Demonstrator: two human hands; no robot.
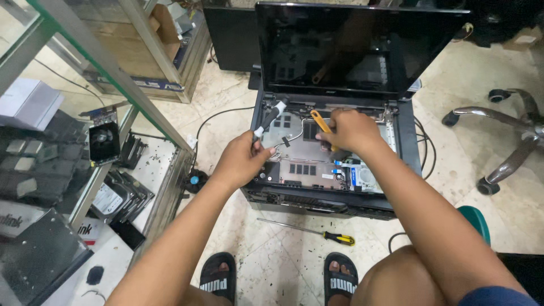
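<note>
1. the opened laptop [340, 187] sits on the tiled floor [272, 266] in front of the person's feet, screen raised, top cover off so the inner boards show. it looks fairly heavy and stiff in the base, but the bared parts and thin cables are likely fragile; it is best held by the outer edges of the base, not the lid. one laptop.
2. the left hand [243, 164] is closed around a black-and-white handled tool [269, 119] whose tip points down into the chassis. it looks light and rigid, gripped by its handle.
3. the right hand [351, 131] is curled on an orange pry tool [320, 122], pressed against the inner frame; thin plastic, probably a little springy.
4. a yellow-and-black screwdriver [309, 230] lies loose on the floor, just in front of the laptop, between it and the sandals.
5. count: three hand tools, two held, one lying free.
</note>
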